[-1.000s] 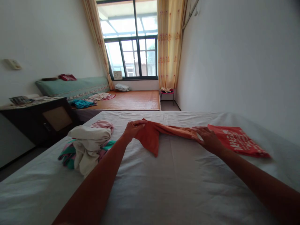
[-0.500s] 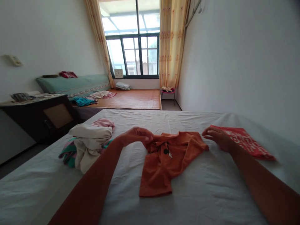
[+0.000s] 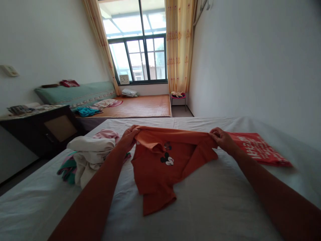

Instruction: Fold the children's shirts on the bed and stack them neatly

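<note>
Here an orange shirt (image 3: 160, 164) with a small cartoon mouse print on its chest is stretched out over the white bed (image 3: 205, 207), its upper edge lifted taut between both hands and its lower part draped down onto the sheet toward the person. The left hand (image 3: 129, 135) is closed on the shirt's left upper corner, fingers curled tight around the cloth. The right hand (image 3: 222, 139) pinches the right upper corner in the same way, fingers folded over the fabric, with one sleeve hanging just below it. Both forearms reach forward across the bed from the near edge.

Just beside the right hand, touching or nearly touching it, a red cloth with white lettering (image 3: 258, 152) lies flat on the sheet close to the wall. On the other side, just beside the left hand, a heap of clothes (image 3: 87, 157) sits on the bed, cream on top with pink and teal pieces beneath.

Farther off, a dark cabinet (image 3: 42, 129) stands to the left of the bed. Beyond it a second bed with a woven mat (image 3: 142, 105) carries a long green bolster (image 3: 75, 93) and a few loose garments. A small pink stool (image 3: 178, 97) stands by the yellow curtain (image 3: 179, 47), next to the window (image 3: 137, 43), where a small clock (image 3: 124, 79) rests on the sill.
</note>
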A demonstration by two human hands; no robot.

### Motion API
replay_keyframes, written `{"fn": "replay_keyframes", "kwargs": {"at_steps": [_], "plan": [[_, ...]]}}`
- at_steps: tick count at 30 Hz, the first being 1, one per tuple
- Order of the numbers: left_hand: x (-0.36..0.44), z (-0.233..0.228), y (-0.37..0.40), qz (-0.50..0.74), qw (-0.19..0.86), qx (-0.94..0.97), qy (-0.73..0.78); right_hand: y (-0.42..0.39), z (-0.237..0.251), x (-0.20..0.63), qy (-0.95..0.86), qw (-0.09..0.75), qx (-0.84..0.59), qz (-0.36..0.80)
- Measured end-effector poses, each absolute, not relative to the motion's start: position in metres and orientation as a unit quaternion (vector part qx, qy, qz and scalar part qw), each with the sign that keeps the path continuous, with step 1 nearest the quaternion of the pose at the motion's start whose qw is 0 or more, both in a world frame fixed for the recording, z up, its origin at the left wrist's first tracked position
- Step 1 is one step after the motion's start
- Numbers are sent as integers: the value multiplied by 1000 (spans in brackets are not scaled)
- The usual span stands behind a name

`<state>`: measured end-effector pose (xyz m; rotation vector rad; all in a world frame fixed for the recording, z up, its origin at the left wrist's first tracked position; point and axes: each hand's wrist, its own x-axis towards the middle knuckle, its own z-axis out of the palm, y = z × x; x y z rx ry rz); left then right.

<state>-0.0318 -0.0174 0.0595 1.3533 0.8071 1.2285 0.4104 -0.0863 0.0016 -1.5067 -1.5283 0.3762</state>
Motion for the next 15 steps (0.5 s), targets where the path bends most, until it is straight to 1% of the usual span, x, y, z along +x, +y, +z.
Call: {"fn": "replay_keyframes", "kwargs": {"at_steps": [2, 5, 7, 8, 10, 12, 15], "plan": [[-30, 74, -3, 546, 551, 525, 349, -82, 12, 412, -571, 526, -610, 159], [-19, 86, 21, 557, 553, 470, 404, -72, 17, 407, -497, 613, -585, 188], [-11, 87, 32, 555, 531, 455, 450, -67, 13, 402, -488, 641, -555, 207], [-9, 85, 35, 548, 511, 464, 473, -67, 10, 400, -499, 638, -549, 207], [-8, 77, 34, 518, 462, 517, 502, -69, 4, 396, -538, 600, -563, 185], [-13, 65, 28, 455, 432, 599, 498, -76, 0, 394, -599, 524, -578, 178], [-23, 42, 13, 321, 446, 698, 460, -87, -3, 391, -696, 405, -552, 216]]}}
